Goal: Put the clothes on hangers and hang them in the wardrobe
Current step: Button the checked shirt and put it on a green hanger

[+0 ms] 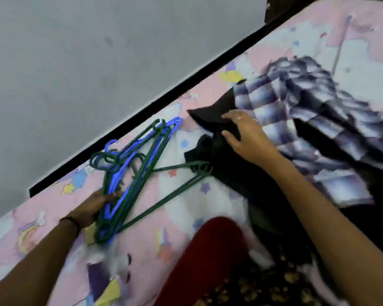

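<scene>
Head view: a person leans over a bed [53,208] with a pink cartoon-print sheet, reaching out with both hands.
Left hand [91,207]: its fingers curl round the lower end of a bundle of green and blue hangers [128,171] that lies on the sheet near the dark bed edge.
Right hand [248,135]: fingers spread and fairly straight, it rests on a black garment [234,173] and grips nothing yet.
Clothes: the black garment lies crumpled mid-bed; a purple-and-white checked garment [307,111] is heaped partly over it on the right.
Loose hanger: one green hanger [181,180] splays out from the bundle, its end touching the black cloth.
Wardrobe: not clearly in view; only a dark wooden corner shows at the top.
Step in hand: probably choosing a garment and one hanger to pair.
Doing it well: separate a single hanger from the tangled bundle first, since the hooks look interlocked; slide the black garment free from under the checked one rather than dragging both.
Risk: lifting the whole bundle may snag the cloth.
Next need: find the collar or neck opening, which is hidden in the folds.
</scene>
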Demonstrator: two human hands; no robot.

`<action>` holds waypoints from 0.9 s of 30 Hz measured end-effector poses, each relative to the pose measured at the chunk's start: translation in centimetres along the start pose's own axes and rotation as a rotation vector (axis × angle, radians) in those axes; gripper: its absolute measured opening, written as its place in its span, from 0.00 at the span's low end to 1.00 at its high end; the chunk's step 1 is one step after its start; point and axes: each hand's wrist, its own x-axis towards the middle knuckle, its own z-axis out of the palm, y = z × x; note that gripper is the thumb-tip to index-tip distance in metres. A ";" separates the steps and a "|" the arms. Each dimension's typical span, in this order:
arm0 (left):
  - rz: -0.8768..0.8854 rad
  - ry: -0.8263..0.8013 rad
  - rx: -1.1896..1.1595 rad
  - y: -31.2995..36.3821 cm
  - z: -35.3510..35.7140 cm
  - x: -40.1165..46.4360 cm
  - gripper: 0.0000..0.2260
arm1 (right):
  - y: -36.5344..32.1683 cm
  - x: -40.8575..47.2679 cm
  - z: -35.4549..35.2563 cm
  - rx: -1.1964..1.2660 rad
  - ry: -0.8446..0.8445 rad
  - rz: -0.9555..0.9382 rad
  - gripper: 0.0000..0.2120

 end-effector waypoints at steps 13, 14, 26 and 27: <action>0.743 0.576 0.427 1.0 9.1 -1.3 0.32 | -6.3 -28.0 -3.1 -0.272 0.510 0.729 0.15; 0.877 0.495 0.454 1.7 11.6 -2.1 0.33 | -7.7 -29.4 -2.6 -0.203 0.571 0.858 0.15; 1.635 -0.181 1.330 13.9 36.2 -13.4 0.60 | -2.6 -31.8 -8.1 1.356 1.352 1.173 0.26; 1.620 -0.209 1.407 14.3 37.4 -12.9 0.61 | -1.1 -31.0 -8.8 1.363 1.341 1.172 0.22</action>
